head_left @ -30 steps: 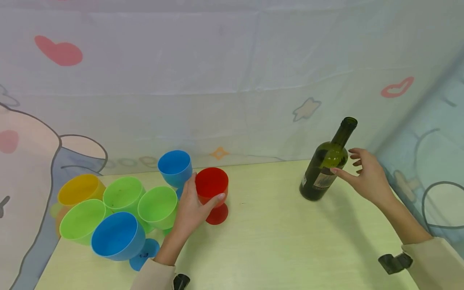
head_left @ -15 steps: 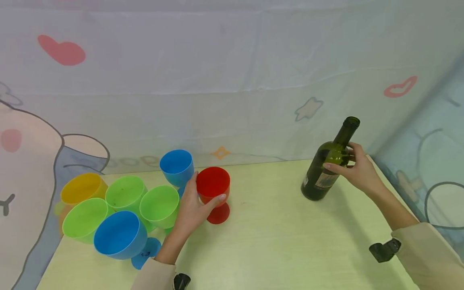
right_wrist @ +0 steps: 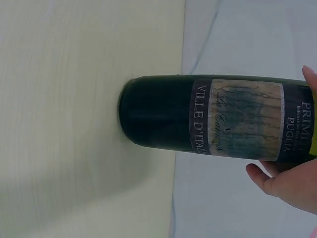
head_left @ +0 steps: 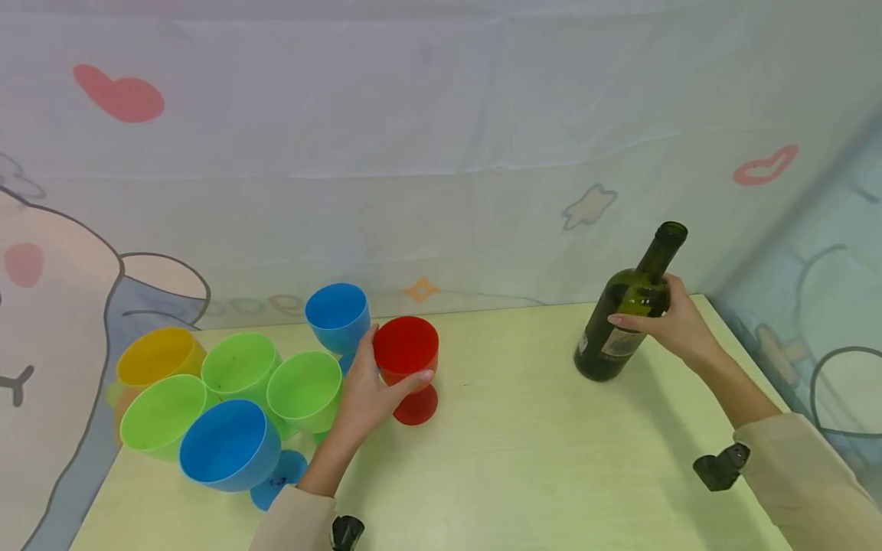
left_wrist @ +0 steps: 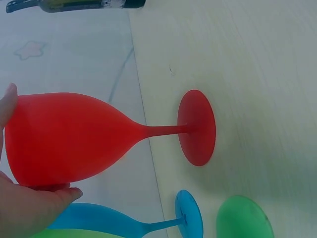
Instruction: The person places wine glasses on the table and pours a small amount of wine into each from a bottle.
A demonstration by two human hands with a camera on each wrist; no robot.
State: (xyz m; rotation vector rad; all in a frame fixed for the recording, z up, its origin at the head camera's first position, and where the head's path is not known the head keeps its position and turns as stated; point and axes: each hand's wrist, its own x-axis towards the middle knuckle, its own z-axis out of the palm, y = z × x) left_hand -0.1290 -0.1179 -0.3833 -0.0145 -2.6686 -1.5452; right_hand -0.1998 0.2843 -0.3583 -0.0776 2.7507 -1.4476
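My left hand grips a red plastic wine glass by its bowl, thumb on the near side and fingers on the left. In the left wrist view the red wine glass shows its thin stem and round foot at the tabletop. On the right, my right hand holds a dark green wine bottle around its upper body, just below the shoulder. The right wrist view shows the wine bottle with its label facing the camera and its base on the table; the hand's thumb and fingers lie on opposite sides.
Left of the red glass stand several plastic wine glasses: a blue one behind, green ones, an orange one and a front blue one. A printed cloth hangs behind the pale table.
My right hand has moved left from beside the wine bottle and taken hold of it. The left hand stays on the red wine glass, and the bottle keeps its place.
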